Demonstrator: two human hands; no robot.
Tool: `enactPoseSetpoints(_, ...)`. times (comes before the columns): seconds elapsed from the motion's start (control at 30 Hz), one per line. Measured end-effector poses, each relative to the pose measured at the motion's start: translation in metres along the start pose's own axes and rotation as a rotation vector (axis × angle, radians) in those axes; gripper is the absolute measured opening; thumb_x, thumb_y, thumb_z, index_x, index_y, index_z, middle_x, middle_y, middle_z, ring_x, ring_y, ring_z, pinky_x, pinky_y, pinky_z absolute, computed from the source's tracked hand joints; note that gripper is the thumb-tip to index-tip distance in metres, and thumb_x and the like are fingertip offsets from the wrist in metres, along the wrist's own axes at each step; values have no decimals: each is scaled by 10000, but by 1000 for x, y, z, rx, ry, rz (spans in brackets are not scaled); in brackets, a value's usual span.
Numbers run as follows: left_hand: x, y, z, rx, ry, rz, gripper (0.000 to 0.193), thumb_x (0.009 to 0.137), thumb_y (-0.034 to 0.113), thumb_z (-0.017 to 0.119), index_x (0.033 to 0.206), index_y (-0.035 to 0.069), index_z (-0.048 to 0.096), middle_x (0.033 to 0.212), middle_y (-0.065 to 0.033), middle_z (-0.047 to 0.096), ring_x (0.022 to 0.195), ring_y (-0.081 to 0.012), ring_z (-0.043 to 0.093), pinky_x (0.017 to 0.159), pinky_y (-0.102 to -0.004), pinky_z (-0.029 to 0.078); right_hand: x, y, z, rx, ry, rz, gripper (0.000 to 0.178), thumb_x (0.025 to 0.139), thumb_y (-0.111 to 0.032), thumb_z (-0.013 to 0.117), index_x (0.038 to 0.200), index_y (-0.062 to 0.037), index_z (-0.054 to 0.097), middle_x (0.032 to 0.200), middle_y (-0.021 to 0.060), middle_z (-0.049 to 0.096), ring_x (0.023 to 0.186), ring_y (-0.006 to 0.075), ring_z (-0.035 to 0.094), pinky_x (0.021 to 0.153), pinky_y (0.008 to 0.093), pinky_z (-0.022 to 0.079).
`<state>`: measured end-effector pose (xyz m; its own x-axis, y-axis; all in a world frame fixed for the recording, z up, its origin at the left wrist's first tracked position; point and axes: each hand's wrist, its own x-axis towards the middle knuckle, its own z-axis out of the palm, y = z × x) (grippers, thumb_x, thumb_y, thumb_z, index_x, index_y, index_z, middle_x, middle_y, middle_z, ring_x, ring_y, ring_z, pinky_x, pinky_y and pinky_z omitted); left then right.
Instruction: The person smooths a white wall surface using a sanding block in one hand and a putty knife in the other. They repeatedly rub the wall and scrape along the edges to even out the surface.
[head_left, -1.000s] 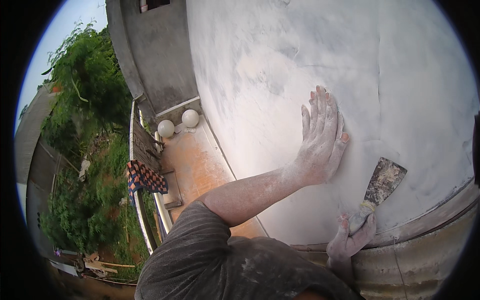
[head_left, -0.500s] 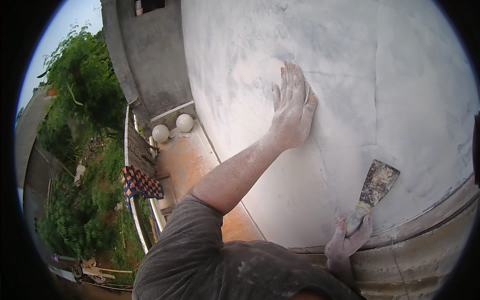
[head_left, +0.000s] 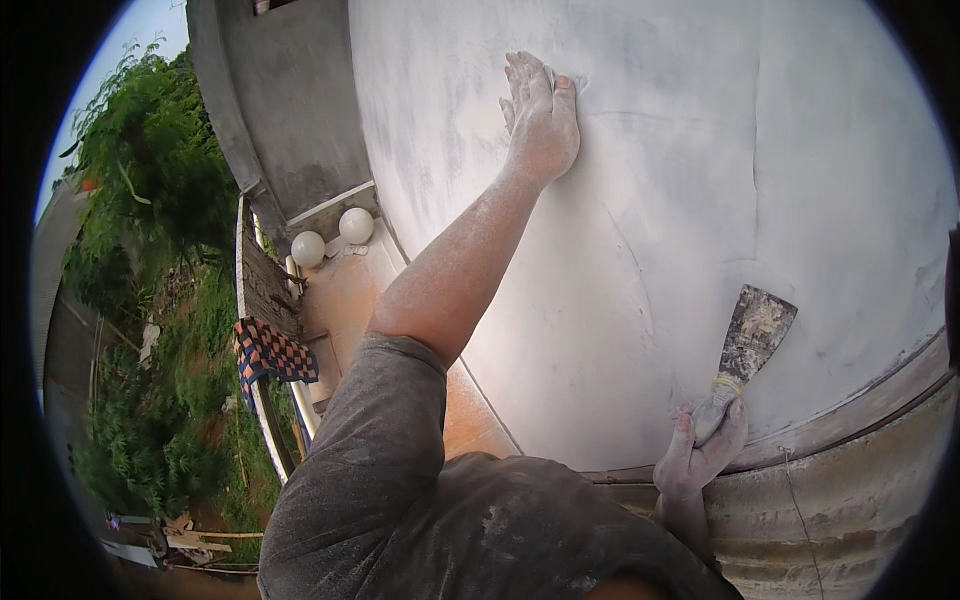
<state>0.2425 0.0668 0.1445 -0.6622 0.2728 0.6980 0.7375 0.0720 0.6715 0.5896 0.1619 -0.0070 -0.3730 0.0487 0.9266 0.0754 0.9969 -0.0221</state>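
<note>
My left hand (head_left: 540,115), coated in white dust, presses against the white-skimmed wall (head_left: 640,220) at upper centre. Its fingers lie close together, and the edge of a thin grey sheet shows beside the thumb; the rest is hidden under the palm. Lower right, my right hand (head_left: 695,450) is closed round the handle of a putty knife (head_left: 757,330). The knife's broad blade, crusted with dried filler, points up and stands before the wall.
A ledge (head_left: 860,410) runs under the wall at right, above corrugated sheeting (head_left: 850,490). Leftward lie a tiled balcony floor (head_left: 340,290), two white globes (head_left: 356,226), a railing with a checkered cloth (head_left: 272,352), a grey wall (head_left: 295,110) and trees (head_left: 150,180) beyond.
My left hand has slid up and leftward over the wall, its arm reaching further. My right hand keeps its grip on the putty knife, almost still. The view has shifted slightly.
</note>
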Motion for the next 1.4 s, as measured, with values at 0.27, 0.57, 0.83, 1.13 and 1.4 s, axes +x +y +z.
enactPoseSetpoints(0.27,-35,13,10,183,-93,202,662,1094,326,234,1572,-64,-4,1646,-296,-21,1536,-429,-76,1216,-591,-22,-3,-4,1,108,5,203,609,919,-25,654,1423,140,355,1424,285,387,1317,384,411,1112,486,342)
enactPoseSetpoints(0.57,-68,27,28,132,-67,387,643,1090,291,249,1581,-53,17,1655,-274,2,1544,-413,-40,1184,-652,-39,-1,-5,1,47,-6,191,618,891,-2,675,1408,130,363,1433,283,372,1314,384,407,1097,488,358)
enactPoseSetpoints(0.83,-30,12,19,54,39,133,673,1096,364,200,1574,-53,-25,1658,-253,-11,1536,-422,-74,1210,-599,-28,-5,-7,0,181,-44,290,632,944,10,600,1474,126,276,1472,242,313,1353,342,376,1145,467,327)
enactPoseSetpoints(1.13,3,-19,-14,31,26,6,656,1096,356,217,1590,-12,-9,1669,-229,-19,1547,-384,-64,1221,-573,-57,-7,-6,2,4,-98,233,654,893,22,669,1433,131,317,1448,267,349,1283,367,440,1107,467,382)
enactPoseSetpoints(1.4,-12,-8,-8,154,-98,102,646,1100,324,221,1577,-48,-7,1657,-260,-23,1538,-416,-76,1226,-581,-13,-9,-3,2,336,-39,259,635,947,-9,591,1478,119,268,1476,263,321,1344,356,392,1138,472,336)
